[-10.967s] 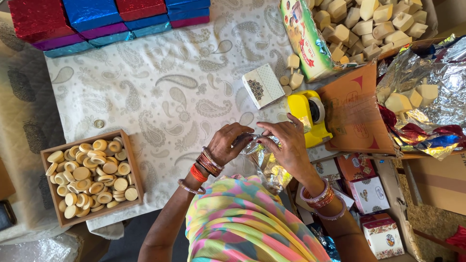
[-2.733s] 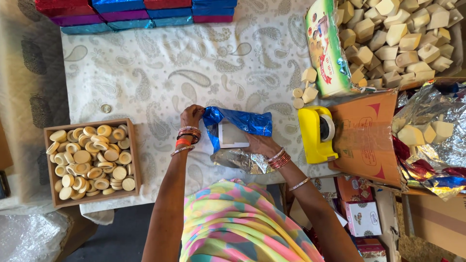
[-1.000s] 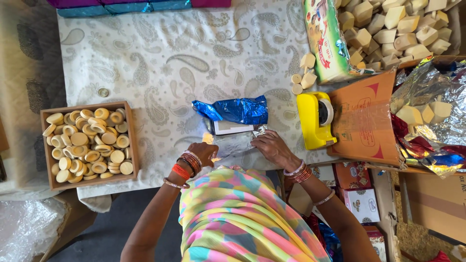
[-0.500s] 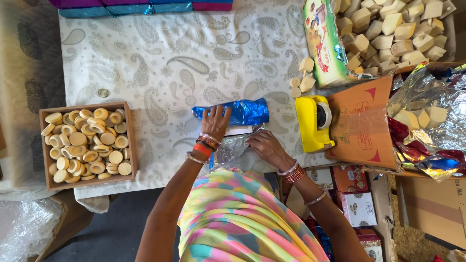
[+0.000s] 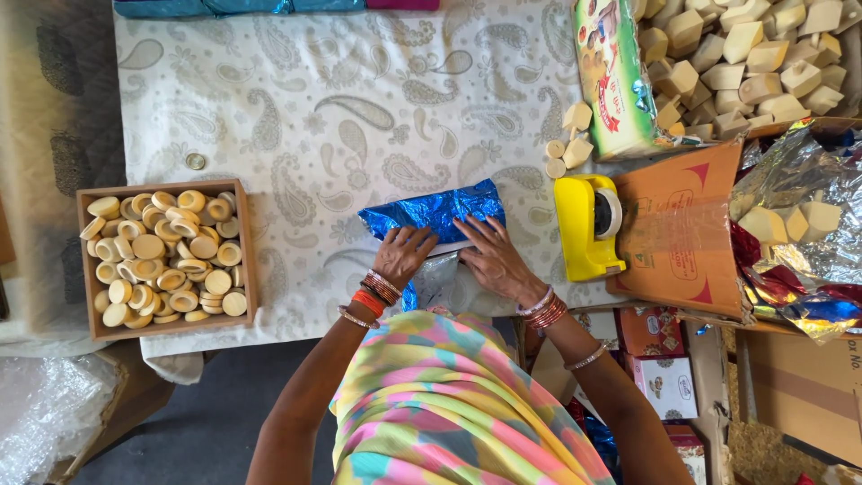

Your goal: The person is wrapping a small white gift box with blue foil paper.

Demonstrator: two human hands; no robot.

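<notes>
Right hand point(image 5: 492, 260) now joined left hand point(image 5: 402, 256) flat on blue foil parcel point(image 5: 431, 212), no grip, yellow tape dispenser point(image 5: 588, 224) just beside

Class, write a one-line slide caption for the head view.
Both hands, left hand and right hand, press blue foil wrap on the patterned tablecloth.

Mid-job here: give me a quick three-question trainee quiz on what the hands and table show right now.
1. True or false: both hands rest on the blue foil wrap.
2. What fills the wooden tray? A round discs, B blocks, C coins.
3. Which hand is nearer the yellow tape dispenser?

Key:
1. True: left hand and right hand press on it.
2. A.
3. The right hand.
</notes>
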